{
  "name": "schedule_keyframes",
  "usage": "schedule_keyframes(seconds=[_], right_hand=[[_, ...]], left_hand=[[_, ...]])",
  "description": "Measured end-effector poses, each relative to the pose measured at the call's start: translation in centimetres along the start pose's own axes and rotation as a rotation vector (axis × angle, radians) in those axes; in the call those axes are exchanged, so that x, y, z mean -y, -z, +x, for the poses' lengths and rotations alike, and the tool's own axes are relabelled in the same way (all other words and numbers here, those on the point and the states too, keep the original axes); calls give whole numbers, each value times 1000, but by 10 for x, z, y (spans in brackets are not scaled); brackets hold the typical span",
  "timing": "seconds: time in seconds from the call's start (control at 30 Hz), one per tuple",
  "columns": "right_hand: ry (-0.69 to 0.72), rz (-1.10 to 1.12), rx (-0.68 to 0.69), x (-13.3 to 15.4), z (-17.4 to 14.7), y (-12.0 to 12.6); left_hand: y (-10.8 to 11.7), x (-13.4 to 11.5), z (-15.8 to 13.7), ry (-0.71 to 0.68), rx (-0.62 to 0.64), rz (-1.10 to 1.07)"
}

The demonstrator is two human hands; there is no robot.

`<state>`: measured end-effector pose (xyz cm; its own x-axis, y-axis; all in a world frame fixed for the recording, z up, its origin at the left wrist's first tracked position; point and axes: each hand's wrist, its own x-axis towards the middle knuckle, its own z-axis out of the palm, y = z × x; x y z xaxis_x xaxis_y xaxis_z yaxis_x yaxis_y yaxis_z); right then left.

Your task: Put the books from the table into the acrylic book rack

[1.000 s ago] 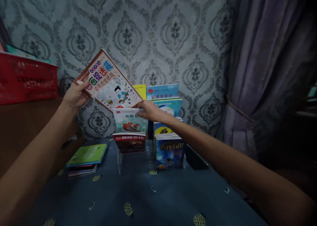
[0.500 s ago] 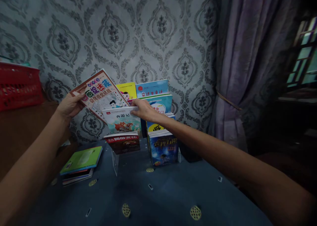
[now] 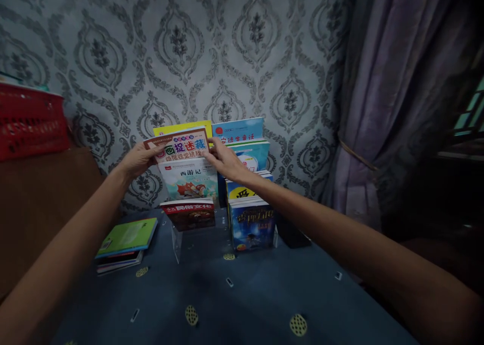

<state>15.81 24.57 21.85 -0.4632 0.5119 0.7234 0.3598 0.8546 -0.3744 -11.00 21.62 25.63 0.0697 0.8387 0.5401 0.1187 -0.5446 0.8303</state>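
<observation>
A brown-bordered picture book (image 3: pixel 185 146) with colourful lettering stands between my two hands, its lower part hidden. My left hand (image 3: pixel 140 159) grips its left edge, thumb on the cover. At its upper right corner my right hand (image 3: pixel 224 158) is closed with thumb and fingers on the edge. Just in front stands a white and teal book (image 3: pixel 191 179), and lower down a dark red book (image 3: pixel 192 215) leans in a clear stand (image 3: pixel 176 244). A yellow book (image 3: pixel 181 127) shows behind.
Right of these stand a light blue book (image 3: pixel 242 129), a teal book (image 3: pixel 259 153) and dark blue books (image 3: pixel 252 227). A stack with a green book (image 3: pixel 128 236) lies left on the blue tablecloth (image 3: pixel 212 294). A red basket (image 3: pixel 32 120) is at far left.
The brown-bordered book has moved right and down, from tilted to nearly level, behind the white and teal book. My right hand has shifted from that book to the brown-bordered one's corner.
</observation>
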Motion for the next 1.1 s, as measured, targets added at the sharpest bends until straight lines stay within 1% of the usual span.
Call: schedule_keyframes(seconds=[0.1,0.2,0.27,0.33,0.43,0.53,0.67,0.8,0.9,0.97,1.03,1.1], right_hand=[[-24,-70,-48,3,7,2],[-59,-152,-61,3,13,4],[-75,-186,-57,2,15,5],[-79,-210,-59,2,15,6],[-79,-246,-45,1,14,8],[-117,-275,-12,0,14,10],[-144,-255,19,2,15,14],[-163,-259,12,6,16,17],[-173,-284,-40,7,15,15],[-170,-261,-111,6,14,12],[-131,-204,-192,4,13,8],[-50,-177,-246,3,12,6]], left_hand=[[-3,9,0,-8,40,31],[-3,14,-2,17,39,56],[-2,16,-7,38,13,101],[-1,17,-14,28,-20,169],[-2,23,-26,-32,-73,256],[-5,29,-34,-104,-123,294],[-8,33,-35,-162,-178,329],[-8,31,-32,-157,-197,331],[-6,29,-29,-151,-184,328],[-5,28,-26,-151,-163,328],[-2,27,-24,-130,-132,330],[0,27,-22,-93,-97,336]])
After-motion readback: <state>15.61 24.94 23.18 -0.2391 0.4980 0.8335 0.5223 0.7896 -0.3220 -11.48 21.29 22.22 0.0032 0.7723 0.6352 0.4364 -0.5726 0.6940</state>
